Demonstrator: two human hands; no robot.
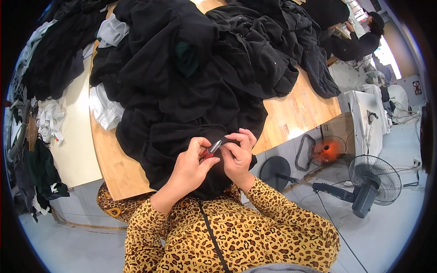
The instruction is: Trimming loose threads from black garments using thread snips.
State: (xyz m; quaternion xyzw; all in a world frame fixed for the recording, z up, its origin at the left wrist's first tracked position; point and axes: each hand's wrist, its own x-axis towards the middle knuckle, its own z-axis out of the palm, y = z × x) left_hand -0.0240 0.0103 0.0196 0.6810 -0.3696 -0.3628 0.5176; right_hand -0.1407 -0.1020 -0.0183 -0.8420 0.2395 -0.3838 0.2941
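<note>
Fingers [196, 142] of the left hand [185, 167] and its thumb grip one pair of red-handled snips [210, 151], silver blades aimed between one and two o'clock; any marking on the handle is too small to read. Thumb and forefinger of the right hand [238, 164] pinch a bit of black cloth [159, 98] just beside the blade tips, the other fingers slightly spread. The snips sit over the near part of that cloth, which heaps toward twelve o'clock across one wooden table [300, 111], with one dark green patch [185, 59] showing in it. Two white cloths [105, 108] lie along its edge, one near ten o'clock, one near eleven. At nine o'clock stands a cream tabletop [76, 141]. Toward three o'clock are one standing fan [374, 181] and, nearer, one orange round thing [327, 148], blurred. One other person [359, 45], in black, is at two o'clock. Between two and three, a small wall panel [417, 87] is too far off to read.
</note>
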